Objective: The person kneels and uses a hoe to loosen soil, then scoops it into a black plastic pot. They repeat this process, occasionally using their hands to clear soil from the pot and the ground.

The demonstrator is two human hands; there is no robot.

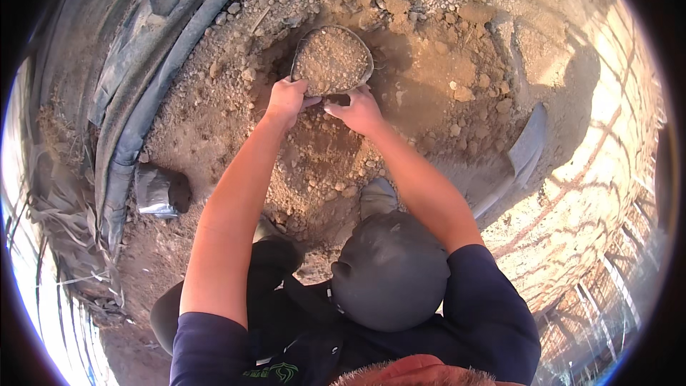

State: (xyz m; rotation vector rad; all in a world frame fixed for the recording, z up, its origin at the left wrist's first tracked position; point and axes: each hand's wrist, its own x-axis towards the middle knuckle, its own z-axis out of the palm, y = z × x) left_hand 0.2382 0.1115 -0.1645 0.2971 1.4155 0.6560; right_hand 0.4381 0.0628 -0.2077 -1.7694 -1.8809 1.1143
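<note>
A round, thin-rimmed container (294, 54) packed with loose brown soil (332, 59) sits in a dug hollow in the ground. My left hand (288, 99) grips its near-left rim, thumb on top and fingers mostly hidden below. At the near-right side, my right hand (358, 111) holds the edge, its thumb pointing toward the left hand. Between the two hands lies a dark gap under the container's near wall. The container's lower sides are out of sight.
Thick dusty hoses (136, 123) curve along the left. A silver-and-black wrapped bundle (161, 190) lies beside them. To the right rests a shovel (528, 142), near a mound of dug soil and clods (466, 64). My shoe (378, 198) and bent knee (391, 273) are close below the hands.
</note>
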